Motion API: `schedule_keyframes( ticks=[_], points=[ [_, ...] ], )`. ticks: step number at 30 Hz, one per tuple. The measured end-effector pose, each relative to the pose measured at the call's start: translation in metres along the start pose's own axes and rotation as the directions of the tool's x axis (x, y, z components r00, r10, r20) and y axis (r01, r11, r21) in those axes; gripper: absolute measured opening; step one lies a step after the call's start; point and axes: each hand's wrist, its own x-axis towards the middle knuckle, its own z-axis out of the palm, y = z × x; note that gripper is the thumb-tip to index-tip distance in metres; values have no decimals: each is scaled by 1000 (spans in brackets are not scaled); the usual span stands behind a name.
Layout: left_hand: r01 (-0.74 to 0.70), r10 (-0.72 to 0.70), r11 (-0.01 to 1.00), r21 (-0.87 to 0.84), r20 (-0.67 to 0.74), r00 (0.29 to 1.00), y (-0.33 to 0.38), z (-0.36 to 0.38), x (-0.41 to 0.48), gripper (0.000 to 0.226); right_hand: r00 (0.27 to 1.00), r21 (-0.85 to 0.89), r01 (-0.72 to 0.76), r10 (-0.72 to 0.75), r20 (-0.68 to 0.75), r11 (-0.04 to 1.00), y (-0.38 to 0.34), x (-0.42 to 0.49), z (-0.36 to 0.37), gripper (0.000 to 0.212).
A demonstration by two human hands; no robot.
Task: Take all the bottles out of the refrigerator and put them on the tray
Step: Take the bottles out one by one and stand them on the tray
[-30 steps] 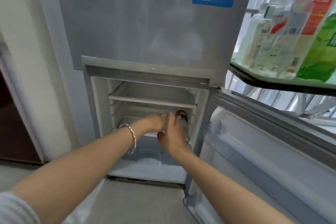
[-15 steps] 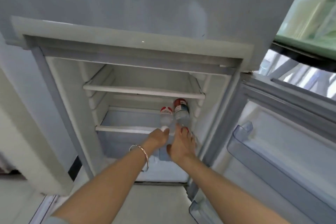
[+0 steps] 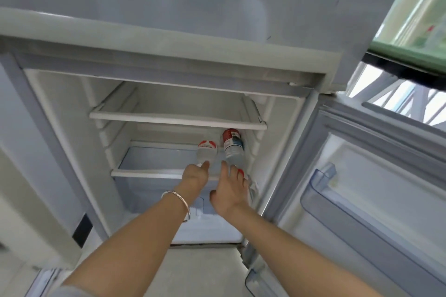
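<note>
Two clear bottles stand on the lower shelf [image 3: 144,172] of the open refrigerator, at its right end. The left bottle [image 3: 206,150] has a red and white label; the right bottle [image 3: 233,147] has a red and blue one. My left hand [image 3: 195,176], with a bracelet on the wrist, touches the foot of the left bottle with its fingertips. My right hand [image 3: 229,188] has its fingers spread just below the right bottle, fingertips at its base. Neither hand is wrapped around a bottle. The green tray [image 3: 398,53] shows at the upper right, with blurred bottles [image 3: 432,34] on it.
The upper shelf [image 3: 176,119] holds nothing. The refrigerator door [image 3: 362,176] is swung open on the right, with a clear door bin [image 3: 321,190]. Something pale and crumpled [image 3: 253,189] lies right of my right hand. The closed freezer door [image 3: 193,7] hangs overhead.
The view has come closer and lower toward the compartment. Both hands have slid down from around the bottles to their bases, and both labels are now uncovered.
</note>
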Motion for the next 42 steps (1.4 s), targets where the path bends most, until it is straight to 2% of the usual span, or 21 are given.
schedule_keyframes(
  ticks=[3,6,8,13,16,18,20,23,25,28,32,34,37,40,42],
  points=[
    [-133,163,966,224,-121,979,14,-31,-24,49,1000,45,25,-26,14,999,-6,-12,-12,84],
    [-231,333,855,464,-151,931,30,-63,-56,49,996,69,89,-90,2,994,-15,-31,-30,83],
    [-259,418,790,555,-181,890,43,-81,-79,50,992,108,126,-125,-24,986,-20,-42,-43,82],
    [-423,624,701,574,-206,754,83,-109,-143,41,978,208,210,-204,-49,955,-27,-69,-79,77],
    [-518,738,597,612,-166,654,107,-110,-192,42,969,304,246,-244,-46,921,-29,-89,-105,88],
    [-572,820,503,648,-148,553,121,-105,-226,40,958,419,278,-280,-58,865,-29,-106,-125,89],
    [-608,885,424,671,-163,437,137,-100,-256,36,949,533,301,-304,-86,790,-25,-122,-146,78],
    [-670,937,348,655,-236,256,167,-88,-303,38,935,645,342,-316,-160,684,-9,-150,-182,80],
    [-741,946,306,598,-277,167,189,-78,-332,40,917,688,392,-320,-238,611,0,-169,-204,76],
    [-847,949,236,475,-302,95,219,-55,-367,40,895,709,439,-198,-400,552,11,-188,-234,71],
    [-930,978,71,361,-209,-7,259,-16,-412,51,844,685,431,5,-536,587,43,-198,-278,71],
    [-960,991,59,275,-131,24,272,0,-420,58,823,675,412,68,-564,612,58,-199,-296,74],
    [-962,988,151,229,-78,136,278,33,-427,53,755,655,404,172,-633,638,92,-202,-324,72],
    [-950,964,264,164,-42,261,276,65,-427,44,653,577,358,245,-717,734,124,-200,-349,70],
    [-956,958,275,103,49,281,274,85,-424,50,584,510,312,261,-768,801,141,-194,-362,67]
  ],
)
